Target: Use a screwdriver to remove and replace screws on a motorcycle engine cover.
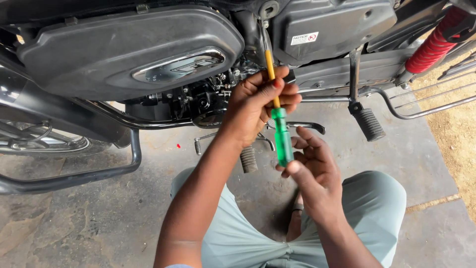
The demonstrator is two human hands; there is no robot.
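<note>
Squatting w/ the screwdriver [280, 130] upright just below the motorcycle's black side cover [131, 49], left hand [258, 101] pinched on its yellow shank, right hand [312, 164] loosely wrapped on the green handle — looks light, stiff, prob slick plastic, best gripped at handle.

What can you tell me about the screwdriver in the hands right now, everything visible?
The screwdriver has a translucent green handle, plastic by its look, and a yellow shaft. It stands nearly upright, slightly tilted, shaft up toward the motorcycle's dark side cover; its tip is lost against the dark parts. The left hand wraps its fingers around the shaft just above the handle. The right hand cradles the handle's lower end from below. It hangs above the concrete floor, in front of the engine.
</note>
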